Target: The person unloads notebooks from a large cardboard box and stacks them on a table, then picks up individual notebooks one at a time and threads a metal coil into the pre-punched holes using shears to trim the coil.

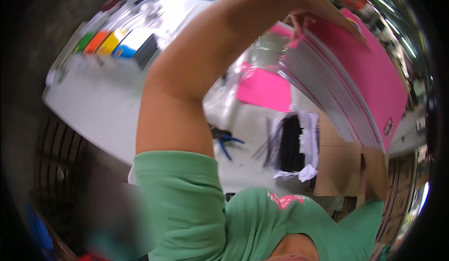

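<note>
My left arm reaches up and across to the right, and my left hand [322, 15] is closed on the upper end of a stack of pink-covered notebooks [358, 69]. Its fingers curl over the edge where the white pages show. The stack stands tilted, with its page edges fanned toward me. At its lower end my right forearm [375, 167] rises against it; the right hand and its fingers are hidden behind the stack. Below lies a flat pink sheet [265, 89] beside crumpled clear plastic [220, 99]. Pliers with blue handles [227, 139] rest nearer to me.
A bundle of black wire coils [291, 141] in white paper lies beside a cardboard flap [336, 160]. On the white table [93, 102], at the far left, sit several colored covers [110, 42] and dark coils [146, 51]. Brown cartons [397, 195] are stacked at the right.
</note>
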The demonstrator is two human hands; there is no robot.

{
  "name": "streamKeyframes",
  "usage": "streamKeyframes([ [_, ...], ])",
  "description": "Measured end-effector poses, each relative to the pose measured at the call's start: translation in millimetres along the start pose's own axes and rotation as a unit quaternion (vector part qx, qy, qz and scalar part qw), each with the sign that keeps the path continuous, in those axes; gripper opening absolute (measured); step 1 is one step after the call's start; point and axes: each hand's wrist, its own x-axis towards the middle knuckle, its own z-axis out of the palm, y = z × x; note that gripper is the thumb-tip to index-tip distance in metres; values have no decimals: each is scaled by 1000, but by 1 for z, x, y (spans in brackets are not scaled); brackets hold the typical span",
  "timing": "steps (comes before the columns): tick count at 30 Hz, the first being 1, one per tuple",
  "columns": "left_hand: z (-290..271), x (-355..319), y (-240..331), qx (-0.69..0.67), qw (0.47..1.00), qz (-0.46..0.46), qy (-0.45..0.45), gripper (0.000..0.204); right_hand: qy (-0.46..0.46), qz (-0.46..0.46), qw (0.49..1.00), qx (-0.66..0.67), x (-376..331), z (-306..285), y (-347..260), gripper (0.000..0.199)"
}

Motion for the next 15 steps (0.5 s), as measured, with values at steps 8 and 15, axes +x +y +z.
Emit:
streamKeyframes([
  [8, -32, -267, -200, -95, 927, -314, 183, 88, -283, 141, 943, -105, 138, 231, 152, 68],
  [15, 29, -418, -306, -281, 818, -433, 255, 86, -417, 229, 848, -235, 202, 378, 285, 67],
])
